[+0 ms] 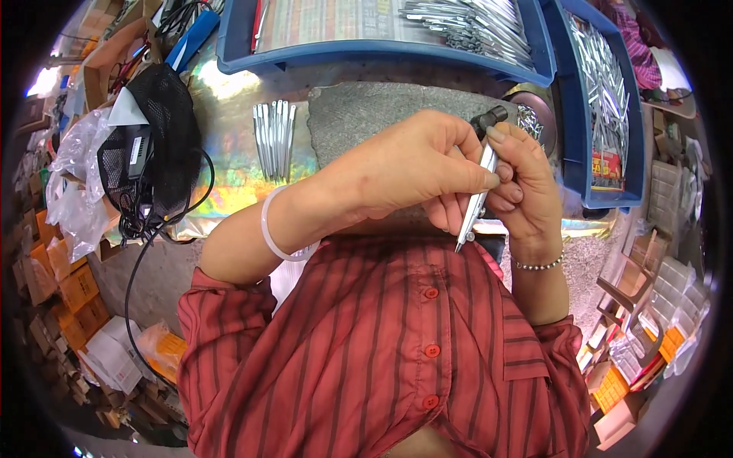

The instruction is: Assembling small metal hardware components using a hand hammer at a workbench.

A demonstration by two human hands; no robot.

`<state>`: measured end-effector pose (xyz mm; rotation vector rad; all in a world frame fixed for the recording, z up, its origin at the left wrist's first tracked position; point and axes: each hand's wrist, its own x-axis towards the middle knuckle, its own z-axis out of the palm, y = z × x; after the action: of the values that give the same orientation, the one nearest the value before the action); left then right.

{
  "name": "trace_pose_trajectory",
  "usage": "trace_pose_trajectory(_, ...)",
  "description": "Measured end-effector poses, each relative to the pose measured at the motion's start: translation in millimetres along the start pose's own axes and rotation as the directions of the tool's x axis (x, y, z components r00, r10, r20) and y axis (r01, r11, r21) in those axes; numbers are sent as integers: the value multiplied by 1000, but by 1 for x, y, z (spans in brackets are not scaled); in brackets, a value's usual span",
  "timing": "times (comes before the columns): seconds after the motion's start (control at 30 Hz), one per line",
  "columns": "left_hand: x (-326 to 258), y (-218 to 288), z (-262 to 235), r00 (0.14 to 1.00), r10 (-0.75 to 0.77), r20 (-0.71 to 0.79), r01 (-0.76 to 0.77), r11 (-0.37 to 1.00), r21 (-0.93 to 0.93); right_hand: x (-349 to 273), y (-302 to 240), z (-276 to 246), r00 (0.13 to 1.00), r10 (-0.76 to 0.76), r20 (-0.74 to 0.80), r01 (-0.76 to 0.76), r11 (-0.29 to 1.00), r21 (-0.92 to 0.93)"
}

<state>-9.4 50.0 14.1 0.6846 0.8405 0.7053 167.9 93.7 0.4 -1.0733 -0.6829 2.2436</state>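
Both hands meet just above the chest, close to the eyes, which suits fine work on a small part. The left hand [408, 164] is curled nearly shut, thumb and fingers pinching the silver tool [479, 195] along its shaft to steady it. The right hand [527, 183] is also closed around it from the right, thumb pressing near the dark cap [489, 120] at its far end, as if seating or turning it. The tool points near-and-left, its tip toward the striped shirt [382, 343].

On the table, far and left of the hands, a neat row of like silver pieces [273, 137] lies side by side, probably sorted for easy picking. Blue trays [382, 53] at the far edge and right hold loose stock. A black mesh bag [153, 130] with cables sits far left, out of the way.
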Motion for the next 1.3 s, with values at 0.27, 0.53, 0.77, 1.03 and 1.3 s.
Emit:
trace_pose_trajectory(0.27,2,5,-4,1000,-20,13,20,1000,21,-2,6,5,994,-91,-55,90,996,-11)
trace_pose_trajectory(0.53,6,17,-8,988,-47,144,18,981,195,-13,12,14,960,-252,-123,249,968,-42)
trace_pose_trajectory(0.77,5,3,-6,980,76,184,-121,962,245,-19,7,9,877,-421,-229,395,906,-151)
trace_pose_trajectory(1.03,-39,-23,-11,785,496,-371,-303,830,469,-46,-38,-96,773,-582,-251,135,538,-832)
trace_pose_trajectory(1.3,-39,-50,-11,597,640,-483,-143,678,721,-1,-13,-129,696,-692,-193,-411,-164,-896)
